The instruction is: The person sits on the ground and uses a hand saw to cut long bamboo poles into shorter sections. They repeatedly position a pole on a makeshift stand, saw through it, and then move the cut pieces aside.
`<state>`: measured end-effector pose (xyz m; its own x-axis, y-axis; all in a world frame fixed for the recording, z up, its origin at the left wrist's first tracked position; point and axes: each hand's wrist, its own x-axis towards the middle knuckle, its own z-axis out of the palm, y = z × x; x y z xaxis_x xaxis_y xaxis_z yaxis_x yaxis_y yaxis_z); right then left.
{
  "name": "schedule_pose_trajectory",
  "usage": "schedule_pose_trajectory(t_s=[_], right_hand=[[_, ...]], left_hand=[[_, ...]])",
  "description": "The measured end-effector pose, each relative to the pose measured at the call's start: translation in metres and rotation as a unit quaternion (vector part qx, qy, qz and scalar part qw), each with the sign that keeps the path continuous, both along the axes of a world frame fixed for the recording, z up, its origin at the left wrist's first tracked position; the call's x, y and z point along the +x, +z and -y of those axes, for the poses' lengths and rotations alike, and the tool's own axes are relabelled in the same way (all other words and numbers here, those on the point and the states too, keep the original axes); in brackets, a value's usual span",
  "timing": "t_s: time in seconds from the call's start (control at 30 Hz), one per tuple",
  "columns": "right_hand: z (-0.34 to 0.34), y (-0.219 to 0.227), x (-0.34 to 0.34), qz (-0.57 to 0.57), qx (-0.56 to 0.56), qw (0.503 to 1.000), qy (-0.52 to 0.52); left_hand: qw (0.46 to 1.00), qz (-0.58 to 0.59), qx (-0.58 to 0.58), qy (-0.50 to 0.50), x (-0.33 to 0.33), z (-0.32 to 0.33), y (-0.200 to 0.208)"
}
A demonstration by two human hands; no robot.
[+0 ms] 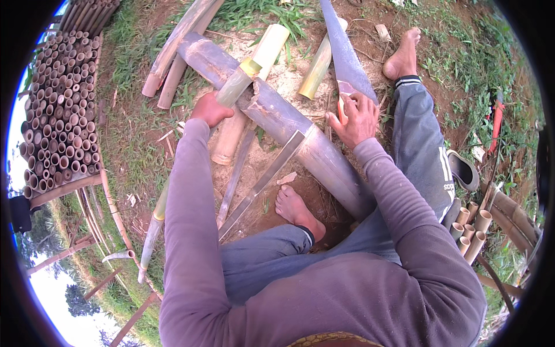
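My left hand (213,110) is closed around the near end of a short green bamboo piece (236,85). That piece lies across a notch in a thick grey bamboo pole (283,120), which runs slantwise from the far left to beside my legs. To the right, my right hand (357,120) is closed on the orange handle of a handsaw (347,58). The saw's broad blade points away from me, apart from the green piece. Part of the handle is hidden under my fingers.
Cut bamboo lengths (179,49) lie at the far left, and a yellow-green one (318,69) rests by the blade. Bamboo strips (260,185) lean near my bare foot (298,211). A rack of stacked bamboo tubes (63,115) stands left; short tubes (471,228) sit right.
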<state>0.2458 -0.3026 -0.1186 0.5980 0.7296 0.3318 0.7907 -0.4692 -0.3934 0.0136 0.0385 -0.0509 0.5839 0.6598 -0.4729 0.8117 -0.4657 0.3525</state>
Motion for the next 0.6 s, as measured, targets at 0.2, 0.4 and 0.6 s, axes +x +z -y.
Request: schedule_pose_trajectory(t_s=[0.2,0.4,0.6], right_hand=[[-0.118,0.021,0.006,-0.193,-0.312,0.928,0.064],[-0.117,0.009,0.016,-0.392,-0.170,0.904,-0.027],[-0.034,0.093,-0.042,-0.634,0.219,0.737,-0.086]], left_hand=[[1.000,0.007,0.005,-0.005,-0.001,0.002,0.006],[0.999,0.047,-0.011,-0.003,0.004,-0.001,-0.005],[0.989,0.121,0.088,0.006,-0.013,-0.001,-0.034]])
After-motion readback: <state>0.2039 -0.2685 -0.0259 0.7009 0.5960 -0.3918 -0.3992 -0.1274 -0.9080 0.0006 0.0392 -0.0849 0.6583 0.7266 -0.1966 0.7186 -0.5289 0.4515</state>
